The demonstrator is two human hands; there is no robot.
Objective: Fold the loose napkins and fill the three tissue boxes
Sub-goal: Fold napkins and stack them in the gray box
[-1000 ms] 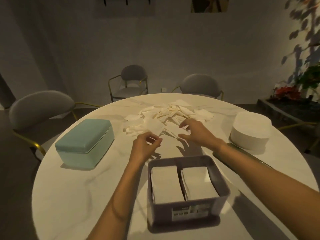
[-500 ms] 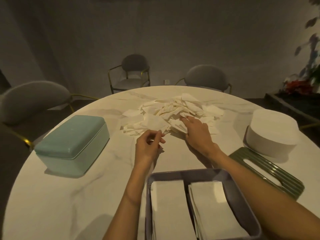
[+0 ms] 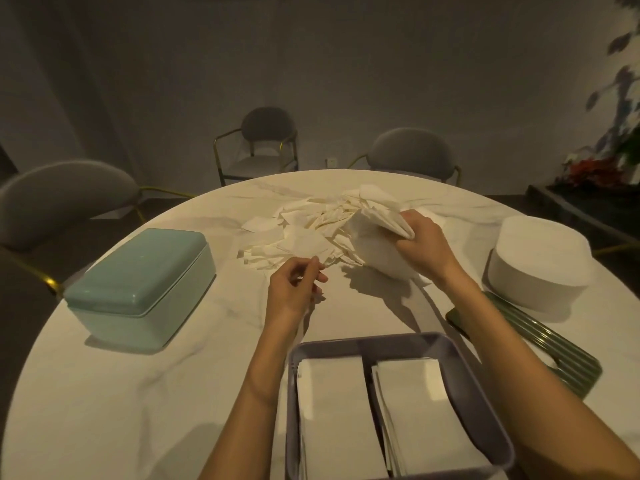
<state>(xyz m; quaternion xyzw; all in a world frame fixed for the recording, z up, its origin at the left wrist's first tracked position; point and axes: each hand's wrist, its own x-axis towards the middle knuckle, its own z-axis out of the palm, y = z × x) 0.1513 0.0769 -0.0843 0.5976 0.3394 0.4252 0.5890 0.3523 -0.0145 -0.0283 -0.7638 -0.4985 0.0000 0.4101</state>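
Napkins: loose white pile [image 3: 304, 230] at the far middle of the desk, between the teal box and the white box
Desk: round, pale marble top [image 3: 121, 393]; grey chairs [image 3: 59, 199] stand around its far edge
Grey box: open [image 3: 398, 341], nearest the person, with two stacks of folded napkins [image 3: 332, 417] side by side inside
Teal box: lid on [image 3: 142, 285], at the left
White box: round [image 3: 538, 268], at the right
Green lid: ribbed [image 3: 540, 351], flat just in front of the white box
Right hand: [image 3: 424, 245] grips a napkin [image 3: 379, 252] lifted at the pile's right side
Left hand: [image 3: 294, 289] fingers curled, fingertips pinched at the pile's near edge; whether they hold a napkin, cannot tell
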